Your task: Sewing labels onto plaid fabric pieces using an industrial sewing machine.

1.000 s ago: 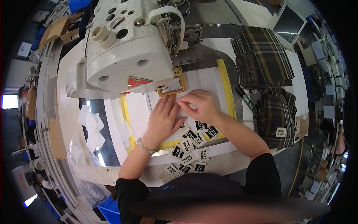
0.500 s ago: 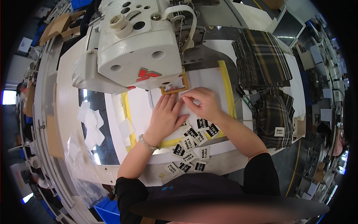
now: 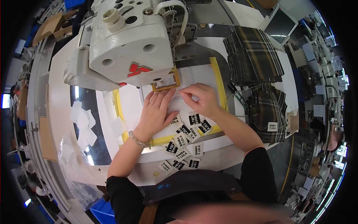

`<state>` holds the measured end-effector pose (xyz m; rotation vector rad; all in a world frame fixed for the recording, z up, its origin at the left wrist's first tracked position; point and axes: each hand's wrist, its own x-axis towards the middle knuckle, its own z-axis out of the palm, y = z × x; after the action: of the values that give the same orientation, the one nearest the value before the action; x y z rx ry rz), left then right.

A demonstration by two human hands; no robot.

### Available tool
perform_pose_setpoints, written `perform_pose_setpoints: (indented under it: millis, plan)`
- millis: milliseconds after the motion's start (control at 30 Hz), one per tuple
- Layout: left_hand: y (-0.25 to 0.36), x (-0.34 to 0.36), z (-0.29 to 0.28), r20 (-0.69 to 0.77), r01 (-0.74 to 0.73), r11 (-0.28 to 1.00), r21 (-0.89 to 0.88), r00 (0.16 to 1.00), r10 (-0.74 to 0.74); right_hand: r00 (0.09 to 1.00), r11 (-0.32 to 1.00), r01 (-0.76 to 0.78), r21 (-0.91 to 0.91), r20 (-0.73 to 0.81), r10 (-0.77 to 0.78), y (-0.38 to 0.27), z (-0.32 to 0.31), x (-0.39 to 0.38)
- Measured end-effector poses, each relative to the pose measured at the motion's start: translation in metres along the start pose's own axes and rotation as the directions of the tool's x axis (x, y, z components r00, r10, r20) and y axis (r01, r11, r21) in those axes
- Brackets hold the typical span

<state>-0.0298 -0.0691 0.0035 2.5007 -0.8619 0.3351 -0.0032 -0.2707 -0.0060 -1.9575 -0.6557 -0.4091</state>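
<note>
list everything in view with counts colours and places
sewing machine: one, white, top
frame: one, yellow-brown, under machine
sheet: at least one, white, centre
tape: strips, yellow, around sheet
fabric stacks: two, dark checked, right
labels: about twelve, black and white, below centre, another on lower stack
small tool: one, green, beside stacks
paper pieces: several, white, left
plastic bag: one, clear, lower left
crate: one, blue, bottom left
cardboard: several pieces, brown, left
screen: one, dark, upper right
bracelet: one, pale, left wrist
left hand: one, bare, by frame
right hand: one, bare, beside left
</note>
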Motion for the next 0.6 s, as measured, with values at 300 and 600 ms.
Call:
perform_pose_setpoints:
  millis: [300, 600]
  plan:
    - [-0.003, 0.011, 0.011, 0.006, -0.047, 0.983, 0.179, 0.999, 0.047, 0.982, 0.988, 0.155, -0.001, -0.111, -0.155, -0.007, -0.004, -0.007]
    - [-0.004, 0.02, 0.027, 0.034, -0.021, 0.982, 0.19, 0.999, 0.015, 0.994, 0.998, 0.059, 0.027, -0.088, -0.057, -0.005, 0.0, -0.002]
